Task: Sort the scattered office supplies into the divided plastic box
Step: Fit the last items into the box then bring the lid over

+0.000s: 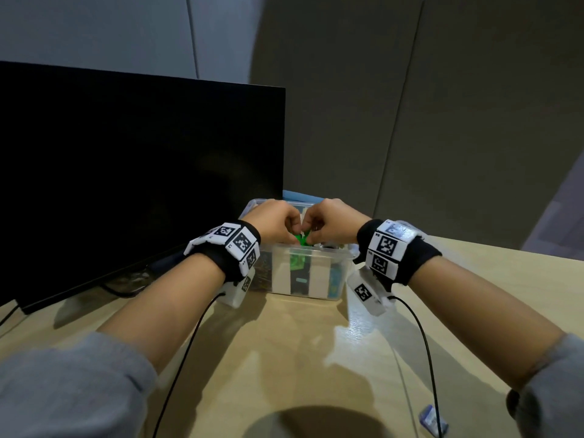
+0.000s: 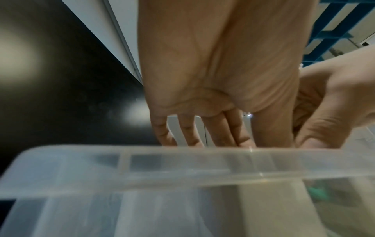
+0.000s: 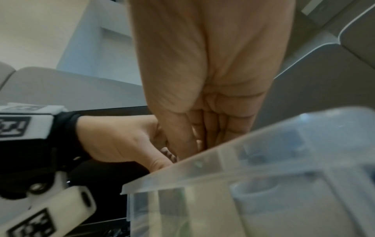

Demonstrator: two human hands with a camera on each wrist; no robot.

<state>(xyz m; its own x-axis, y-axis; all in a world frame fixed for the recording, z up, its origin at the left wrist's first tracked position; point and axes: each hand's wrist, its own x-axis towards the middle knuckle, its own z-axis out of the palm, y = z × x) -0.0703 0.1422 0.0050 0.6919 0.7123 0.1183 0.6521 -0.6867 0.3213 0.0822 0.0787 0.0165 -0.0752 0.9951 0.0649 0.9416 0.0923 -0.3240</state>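
The head view looks down and forward over the desk from above. Each wrist view looks up along its palm from just beside the divided plastic box; all three share the box's near rim.

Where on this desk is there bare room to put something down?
Bare desk lies between the forearms, in front of the plastic box. More lies right of the box. Crowded: both hands, left hand and right hand, over the box; monitor fills the left.
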